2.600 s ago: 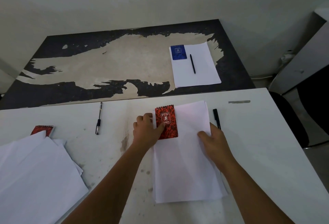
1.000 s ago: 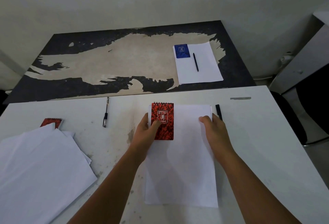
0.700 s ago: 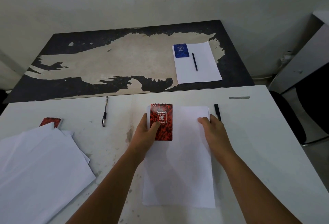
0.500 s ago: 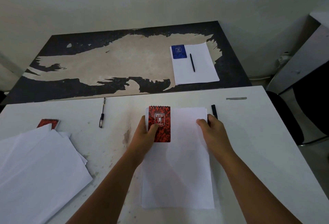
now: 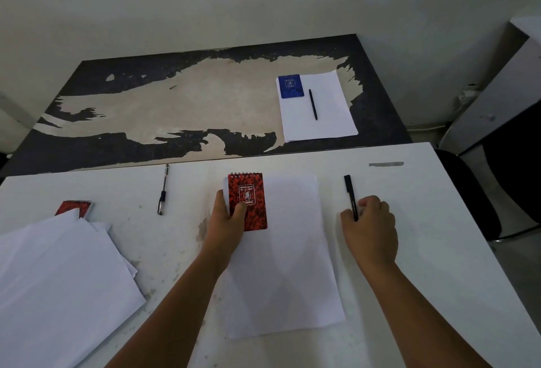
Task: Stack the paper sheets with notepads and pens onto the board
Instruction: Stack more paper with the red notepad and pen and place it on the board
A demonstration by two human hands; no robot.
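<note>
Our left hand (image 5: 227, 225) thumb-pins the red notepad (image 5: 247, 201) onto the paper stack (image 5: 289, 265) mid-counter (image 5: 433, 250); our right hand (image 5: 369, 225) fingers curl around the black pen (image 5: 349, 192) toward the right edge.

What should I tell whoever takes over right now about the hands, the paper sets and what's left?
Left hand holds the red notepad down on the near paper stack.
Right hand is closing on the black pen beside that stack.
Done: one set with blue notepad and pen lies on the board.
Left: finish this set, move it over. A loose paper pile, another red notepad and another pen wait at left.
</note>
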